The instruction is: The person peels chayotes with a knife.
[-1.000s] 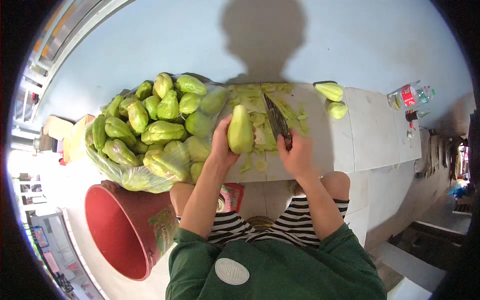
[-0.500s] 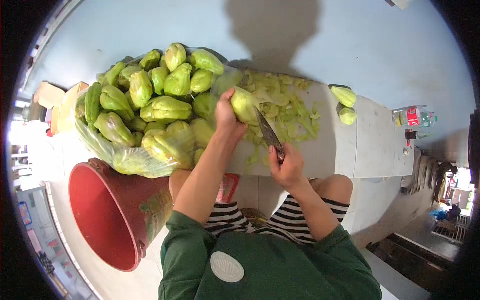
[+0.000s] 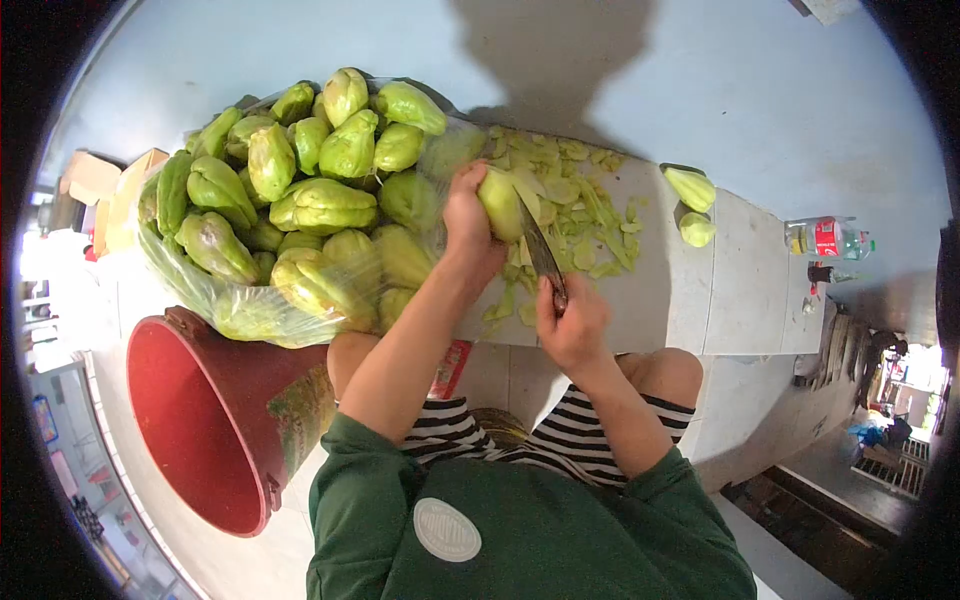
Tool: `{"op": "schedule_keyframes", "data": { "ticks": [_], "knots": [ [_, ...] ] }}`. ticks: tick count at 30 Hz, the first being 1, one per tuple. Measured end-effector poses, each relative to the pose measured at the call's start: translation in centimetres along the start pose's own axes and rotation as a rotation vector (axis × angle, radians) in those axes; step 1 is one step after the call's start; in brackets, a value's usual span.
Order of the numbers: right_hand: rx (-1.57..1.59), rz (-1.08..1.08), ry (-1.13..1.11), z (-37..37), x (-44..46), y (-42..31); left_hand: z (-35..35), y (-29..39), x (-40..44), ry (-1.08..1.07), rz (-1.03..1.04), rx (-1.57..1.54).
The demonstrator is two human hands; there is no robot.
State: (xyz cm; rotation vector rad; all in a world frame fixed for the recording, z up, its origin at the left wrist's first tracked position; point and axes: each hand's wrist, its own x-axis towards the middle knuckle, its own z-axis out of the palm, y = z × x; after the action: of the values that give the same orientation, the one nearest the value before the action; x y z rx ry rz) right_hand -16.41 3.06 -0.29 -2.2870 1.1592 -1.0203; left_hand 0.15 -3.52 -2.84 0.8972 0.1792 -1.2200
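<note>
My left hand (image 3: 472, 222) is wrapped round a pale green chayote (image 3: 501, 205), holding it above the counter. In my right hand (image 3: 575, 325) is a knife (image 3: 541, 250), gripped by the handle, its dark blade slanting up against the right side of that chayote. Beneath and behind them, green peelings (image 3: 590, 215) lie scattered over the board-like surface. To the left of my left hand, a clear plastic bag (image 3: 245, 318) holds a heap of whole chayotes (image 3: 322, 206). The fingertips on the far side of the held chayote are hidden.
Two pale peeled chayotes (image 3: 690, 188) rest on the tiled ledge (image 3: 735, 270) at the right. Farther right lies a plastic bottle (image 3: 828, 237) with a red label. A large red bucket (image 3: 190, 425) stands at the lower left, beside my knee. Cardboard boxes (image 3: 110, 190) sit at the far left.
The held chayote has turned and shifted slightly right, and the knife blade has moved along its side. The view has shifted a little. Both hands keep their grip.
</note>
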Motion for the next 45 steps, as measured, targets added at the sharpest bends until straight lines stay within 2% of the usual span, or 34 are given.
{"op": "schedule_keyframes", "data": {
  "ticks": [6,8,12,14,17,18,19,20,21,23,27,29,30,32,33,35,36,39,41,42,44,45],
  "knots": [
    [0.001,0.065,-0.038,0.0,0.0,-0.2,-0.3,0.0,-0.8,-0.067,-0.066,0.015],
    [0.0,0.065,-0.036,-0.2,0.1,-0.2,0.4,1.3,-1.6,-0.139,-0.193,0.059],
    [0.095,0.163,-0.027,-0.5,0.3,-0.3,-0.4,1.5,-0.2,-0.181,-0.156,0.073],
    [0.101,0.173,-0.024,-0.4,0.1,0.0,-0.5,1.0,0.1,-0.086,-0.018,0.11],
    [0.056,0.107,-0.012,-0.3,0.0,0.1,-0.3,0.7,0.0,-0.055,0.081,0.15],
    [0.132,0.174,-0.013,-0.4,0.3,-0.2,-0.3,0.8,0.0,-0.054,0.081,0.15],
    [0.208,0.241,-0.014,-0.4,0.5,-0.4,-0.2,0.8,0.0,-0.075,0.188,0.22],
    [0.209,0.241,-0.015,-0.5,0.6,-0.1,-0.2,0.9,0.0,-0.096,0.296,0.291],
    [0.186,0.219,-0.054,-0.8,0.7,0.3,-0.1,0.9,-0.1,-0.095,0.296,0.291],
    [0.163,0.199,-0.091,-0.9,0.7,0.6,0.2,1.1,-0.5,-0.039,-0.029,0.121],
    [0.141,0.132,-0.059,-0.9,0.7,0.7,0.7,1.2,-1.2,-0.055,-0.095,0.12],
    [0.128,0.135,-0.049,-1.0,0.6,0.6,0.0,0.1,-0.1,-0.068,0.304,0.268],
    [0.127,0.163,-0.059,-1.1,0.7,0.6,0.0,0.1,-0.1,-0.07,0.301,0.269],
    [0.125,0.187,-0.07,-0.9,0.8,0.6,-0.3,0.5,0.1,-0.114,0.091,0.172],
    [0.091,0.132,-0.05,-0.7,0.8,0.8,0.0,0.3,-0.5,-0.112,0.094,0.172],
    [0.06,0.077,-0.031,-0.2,1.0,0.8,0.8,-0.3,-1.9,-0.04,-0.244,-0.034],
    [0.101,0.087,-0.005,-0.1,1.3,0.9,0.7,-0.3,-1.9,-0.039,-0.244,-0.034],
    [0.152,0.119,0.01,-0.6,1.8,0.5,0.6,-0.5,-1.2,-0.084,-0.188,0.024],
    [0.161,0.143,-0.002,-1.2,1.9,0.4,-0.7,-1.1,0.4,-0.146,0.15,0.194],
    [0.155,0.152,-0.027,-1.4,1.9,0.5,-0.5,-0.6,0.1,-0.148,0.149,0.195],
    [0.149,0.162,-0.049,-1.6,1.9,0.6,-0.2,0.4,-0.5,-0.229,0.375,0.448],
    [0.146,0.16,-0.053,-1.6,1.8,0.7,0.1,0.5,-0.9,-0.23,0.373,0.45]
  ]
}}
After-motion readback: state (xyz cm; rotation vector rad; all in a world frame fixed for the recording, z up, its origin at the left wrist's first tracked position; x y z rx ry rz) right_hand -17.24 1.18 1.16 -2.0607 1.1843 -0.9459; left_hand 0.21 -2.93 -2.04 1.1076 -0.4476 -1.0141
